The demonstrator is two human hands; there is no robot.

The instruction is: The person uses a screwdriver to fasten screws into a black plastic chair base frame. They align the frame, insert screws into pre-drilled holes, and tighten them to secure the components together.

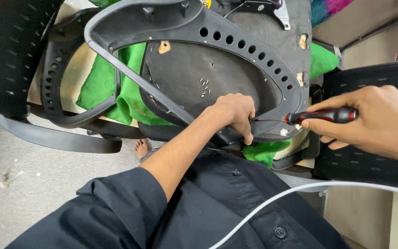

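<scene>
A: Right hand (374,121) wraps the red-and-black screwdriver (321,115), tip aimed at the left hand's fingers.

B: Left hand (231,115) is clenched on the rim of the upturned chair seat (208,69), right at its near edge. Loose screws (204,86) sit on the underside; green cloth (102,87) beneath.

Screwdriver (321,116) tip hidden behind left hand (232,116) fingers; screw under it unseen. Right hand (374,124) wrist cut off by right edge. Small screws (204,86) on chair seat underside (217,74) too small to count. Chair top cut by upper edge. White cable (300,190) ends out of frame. Bare foot (142,148) partly hidden under armrest (61,138).
</scene>
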